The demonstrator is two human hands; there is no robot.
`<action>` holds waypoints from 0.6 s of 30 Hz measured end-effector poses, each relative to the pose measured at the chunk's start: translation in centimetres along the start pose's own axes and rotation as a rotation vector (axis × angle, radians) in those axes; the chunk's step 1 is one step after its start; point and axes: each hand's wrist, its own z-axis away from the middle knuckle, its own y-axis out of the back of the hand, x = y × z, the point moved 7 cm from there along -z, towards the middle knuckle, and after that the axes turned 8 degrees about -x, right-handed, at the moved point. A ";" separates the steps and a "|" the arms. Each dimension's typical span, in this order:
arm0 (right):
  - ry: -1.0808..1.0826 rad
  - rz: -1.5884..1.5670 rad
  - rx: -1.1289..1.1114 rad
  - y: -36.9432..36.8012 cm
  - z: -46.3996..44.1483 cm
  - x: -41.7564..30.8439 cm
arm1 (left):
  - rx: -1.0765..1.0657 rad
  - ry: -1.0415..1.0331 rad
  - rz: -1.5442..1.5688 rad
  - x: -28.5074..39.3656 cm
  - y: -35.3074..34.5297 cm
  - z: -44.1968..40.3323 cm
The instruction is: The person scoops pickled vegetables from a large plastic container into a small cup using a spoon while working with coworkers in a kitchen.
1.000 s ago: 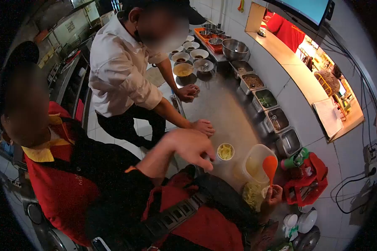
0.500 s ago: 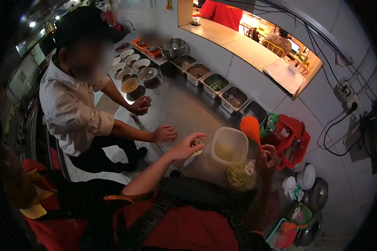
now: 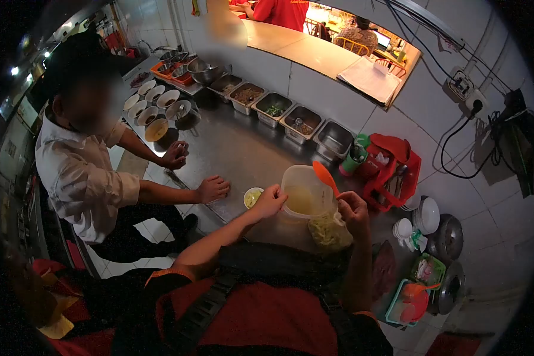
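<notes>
My left hand (image 3: 270, 203) is closed, its fingertips pinched at the left rim of a translucent plastic tub (image 3: 303, 203) with pale yellow contents. My right hand (image 3: 353, 213) grips the handle of an orange ladle-like spoon (image 3: 324, 175), whose head is raised by the tub's right rim. Just left of my left hand stands a small white cup (image 3: 253, 198) with pale yellow-green pieces in it. A clear plastic bag of yellowish strips (image 3: 328, 234) lies in front of the tub, below my right hand.
A co-worker in a white shirt (image 3: 83, 169) rests one hand (image 3: 213, 188) on the steel counter (image 3: 231, 142). Bowls (image 3: 156, 130) stand beyond. Metal trays of ingredients (image 3: 273, 109) line the wall. A red basket (image 3: 391, 181) and stacked white bowls (image 3: 426, 215) are at right.
My left hand has let go of the small cup and moved right to the tub's rim. The orange spoon has come lower, nearer the tub. The view has shifted.
</notes>
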 end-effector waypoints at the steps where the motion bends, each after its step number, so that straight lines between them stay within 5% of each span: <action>1: -0.016 -0.096 0.005 0.0 0.5 -0.8 | -0.011 0.000 -0.006 0.9 -0.2 0.4; 8: 0.104 -0.162 0.015 0.2 1.9 -4.4 | 0.045 -0.183 -0.035 6.1 0.1 2.5; 18: 0.255 0.278 0.107 -1.4 2.3 -11.6 | 0.142 -0.450 -0.172 12.0 0.2 5.0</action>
